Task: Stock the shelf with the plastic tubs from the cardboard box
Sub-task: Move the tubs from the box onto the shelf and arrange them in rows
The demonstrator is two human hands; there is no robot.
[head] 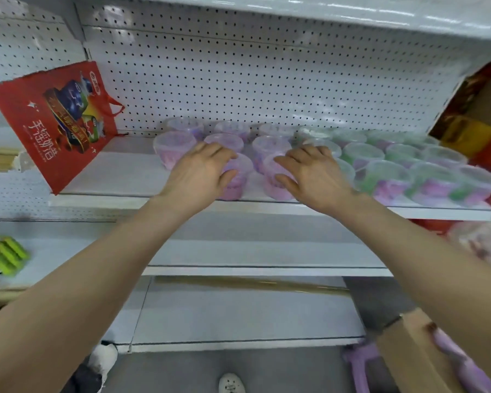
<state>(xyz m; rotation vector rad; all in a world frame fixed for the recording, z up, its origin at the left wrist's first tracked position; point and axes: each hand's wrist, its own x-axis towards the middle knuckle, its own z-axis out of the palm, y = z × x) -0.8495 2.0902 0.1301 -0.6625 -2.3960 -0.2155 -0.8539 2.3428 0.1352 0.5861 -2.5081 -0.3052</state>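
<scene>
Several clear plastic tubs with purple contents (174,148) stand in rows on the white shelf (131,198), and tubs with green and purple contents (386,177) fill its right half. My left hand (201,174) grips the top of a purple tub (237,181) at the shelf's front edge. My right hand (312,173) grips the purple tub (275,185) beside it. Both tubs stand on the shelf. The cardboard box (414,353) sits at the lower right, with purple items in it.
A red gift bag (60,123) leans at the shelf's left end. A red and yellow carton (476,114) stands at the right end. Another shelf (267,269) lies below, and green packets (6,258) lie at the far left. White pegboard (238,80) backs the shelf.
</scene>
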